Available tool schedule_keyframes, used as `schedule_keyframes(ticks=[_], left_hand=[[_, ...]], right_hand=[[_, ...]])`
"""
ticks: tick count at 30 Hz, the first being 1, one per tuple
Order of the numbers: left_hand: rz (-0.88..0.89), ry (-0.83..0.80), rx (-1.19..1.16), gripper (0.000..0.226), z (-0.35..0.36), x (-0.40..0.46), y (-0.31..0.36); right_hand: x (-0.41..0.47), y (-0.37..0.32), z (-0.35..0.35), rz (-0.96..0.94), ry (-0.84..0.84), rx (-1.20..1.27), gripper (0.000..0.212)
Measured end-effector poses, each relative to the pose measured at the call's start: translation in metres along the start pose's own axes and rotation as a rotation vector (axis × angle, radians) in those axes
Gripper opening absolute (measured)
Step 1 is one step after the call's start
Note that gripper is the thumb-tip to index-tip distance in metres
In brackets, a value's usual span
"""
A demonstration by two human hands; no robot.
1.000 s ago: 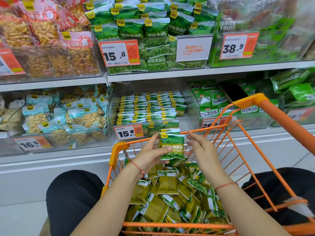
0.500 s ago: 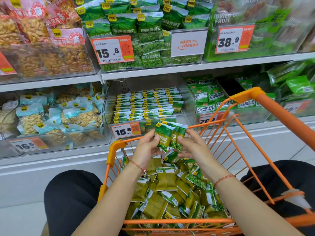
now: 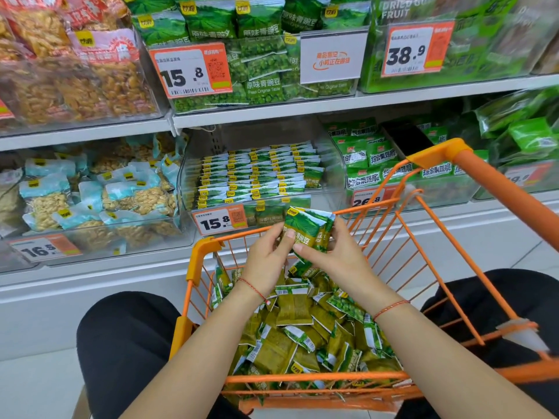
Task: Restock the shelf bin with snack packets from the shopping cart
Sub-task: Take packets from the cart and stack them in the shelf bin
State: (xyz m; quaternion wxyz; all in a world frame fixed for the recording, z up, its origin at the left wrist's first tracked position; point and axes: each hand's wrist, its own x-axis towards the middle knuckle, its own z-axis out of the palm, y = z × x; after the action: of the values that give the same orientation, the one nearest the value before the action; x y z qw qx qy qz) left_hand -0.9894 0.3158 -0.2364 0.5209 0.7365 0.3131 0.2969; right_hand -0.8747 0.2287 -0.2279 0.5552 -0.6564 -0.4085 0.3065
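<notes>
a small stack of green packets point(image 3: 307, 229) is held above the far rim of the cart point(image 3: 435, 152), just below the bin point(image 3: 329, 152). the left hand point(image 3: 267, 261) pinches the stack at its 9 o'clock edge, thumb on the front face; the right hand point(image 3: 335, 255) curls round it from 4 o'clock, fingers wrapped behind. how many packets are in the stack cannot be told, since the edges overlap.

below the hands, at 6 o'clock, the orange wire cart holds a loose heap of packets point(image 3: 302, 334), some face up, some showing barcodes. at 12 o'clock from the stack the clear bin holds neat rows of packets point(image 3: 257, 173), with a 15.8 price tag point(image 3: 219, 220) on its front.

the bin sits on a white shelf point(image 3: 90, 276). at 9 o'clock is a bin of pale blue nut packs point(image 3: 90, 195); at 3 o'clock, green packs point(image 3: 369, 152) partly hidden by the cart handle. the upper shelf at 12 o'clock carries larger green bags point(image 3: 260, 55) and another 15.8 tag point(image 3: 192, 71). a pale tiled floor point(image 3: 39, 385) shows at 8 o'clock.

black trouser knees point(image 3: 127, 343) flank the cart. the far right goods are blurred behind plastic.
</notes>
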Motion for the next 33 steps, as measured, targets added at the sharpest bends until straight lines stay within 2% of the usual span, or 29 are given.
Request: schedule_keyframes(ticks=[2,5,11,14,19,23,25,28,33], left_hand=[[0.002,0.010,0.016,0.016,-0.001,0.000,-0.002],[-0.006,0.026,0.048,0.033,-0.003,0.003,-0.001],[-0.094,0.036,-0.131,0.048,-0.007,0.005,0.004],[-0.138,0.018,-0.193,0.048,-0.009,0.004,0.004],[-0.147,-0.030,-0.187,0.041,-0.011,0.005,0.001],[-0.115,0.023,-0.175,0.030,-0.012,0.007,0.000],[-0.105,0.072,-0.177,0.029,-0.014,0.008,-0.002],[-0.112,0.126,-0.150,0.028,-0.014,0.008,-0.005],[-0.079,0.156,-0.143,0.026,-0.010,0.008,-0.005]], right_hand=[[-0.002,-0.002,0.000,-0.015,-0.003,-0.052,0.050],[-0.002,-0.003,-0.003,-0.039,0.033,-0.122,0.052],[-0.004,-0.005,-0.005,-0.037,0.040,-0.132,0.038],[-0.002,-0.003,-0.006,-0.017,0.030,-0.107,0.032],[-0.002,-0.008,-0.006,0.072,-0.003,-0.013,0.038],[-0.001,-0.019,-0.004,0.263,-0.052,0.301,0.003],[0.001,-0.019,-0.003,0.299,-0.077,0.387,0.019],[0.002,-0.014,-0.002,0.269,-0.080,0.377,0.043],[0.004,-0.009,-0.002,0.188,-0.124,0.306,0.044]])
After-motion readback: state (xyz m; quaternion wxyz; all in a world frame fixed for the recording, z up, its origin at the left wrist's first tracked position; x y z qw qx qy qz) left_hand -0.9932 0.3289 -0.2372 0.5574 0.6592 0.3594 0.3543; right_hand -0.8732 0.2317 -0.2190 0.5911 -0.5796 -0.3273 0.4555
